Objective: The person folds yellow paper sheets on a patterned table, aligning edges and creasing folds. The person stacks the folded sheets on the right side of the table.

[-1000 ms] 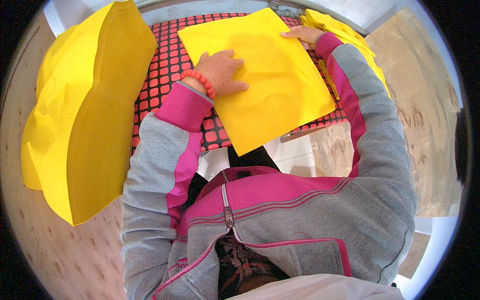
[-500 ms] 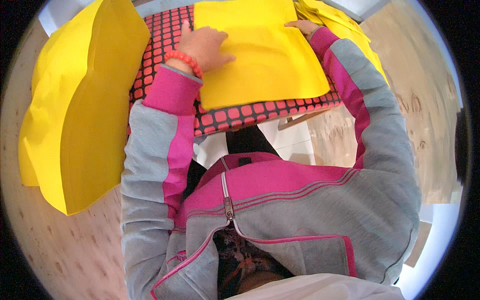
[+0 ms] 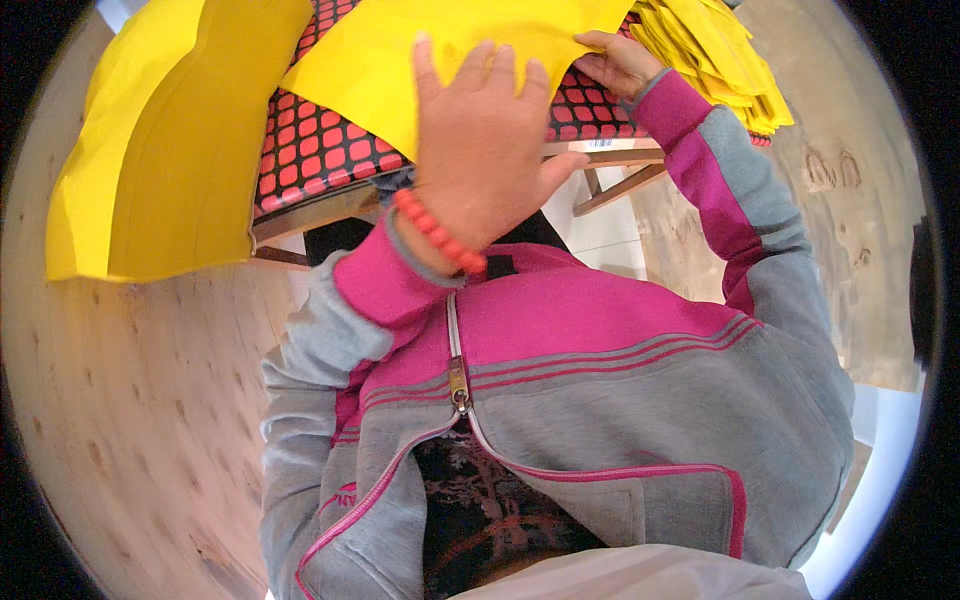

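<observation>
A yellow cloth-like sheet (image 3: 370,65) lies slantwise on a table with a red-and-black checked cover (image 3: 315,150). My left hand (image 3: 485,150), a red bead bracelet at its wrist, is open with fingers spread over the sheet's near part. It hides that part, and I cannot tell whether the palm touches it. My right hand (image 3: 622,68) is closed on the sheet's right edge, thumb on top and fingers below. Beyond that hand, a stack of yellow pieces (image 3: 715,60) rests at the table's right end.
A large yellow sheet (image 3: 175,150) hangs down at the table's left side. Wooden table legs (image 3: 620,190) show under the near edge. Brown wood-patterned surfaces lie to the left (image 3: 160,400) and right (image 3: 820,130).
The sheet on the table has turned from square to slanting. My left hand has come nearer and to the right. The large left sheet's lower edge now appears higher.
</observation>
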The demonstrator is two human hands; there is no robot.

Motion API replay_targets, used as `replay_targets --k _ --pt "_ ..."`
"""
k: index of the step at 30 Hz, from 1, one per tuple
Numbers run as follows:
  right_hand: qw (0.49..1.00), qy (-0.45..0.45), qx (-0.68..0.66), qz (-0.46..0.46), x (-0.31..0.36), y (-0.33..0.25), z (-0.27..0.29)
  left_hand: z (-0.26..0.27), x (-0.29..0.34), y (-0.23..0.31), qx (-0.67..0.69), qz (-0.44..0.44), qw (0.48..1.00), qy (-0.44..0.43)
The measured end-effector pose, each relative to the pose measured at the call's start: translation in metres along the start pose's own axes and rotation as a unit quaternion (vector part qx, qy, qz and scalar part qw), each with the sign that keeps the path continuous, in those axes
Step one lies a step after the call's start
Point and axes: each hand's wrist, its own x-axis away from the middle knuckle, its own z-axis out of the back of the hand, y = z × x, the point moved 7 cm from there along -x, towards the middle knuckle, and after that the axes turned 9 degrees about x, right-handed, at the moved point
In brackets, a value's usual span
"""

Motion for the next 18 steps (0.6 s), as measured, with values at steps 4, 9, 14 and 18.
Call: replay_targets --k 4,9,14,18 --pt "1.0 -0.006 -0.018 0.015 0.005 0.003 -0.014 -0.027 -0.029 0.013 -0.111 0.022 0.989 -0.094" --pt "1.0 -0.011 -0.021 0.018 0.009 0.008 -0.018 -0.059 -0.046 0.016 -0.204 0.014 0.974 -0.099" --pt "0.999 -0.014 -0.037 0.024 0.04 0.006 -0.018 -0.076 -0.045 0.011 -0.245 0.025 0.961 -0.126" --pt "0.999 -0.028 -0.026 0.014 0.06 0.01 -0.012 -0.081 -0.035 0.01 -0.24 0.025 0.957 -0.162"
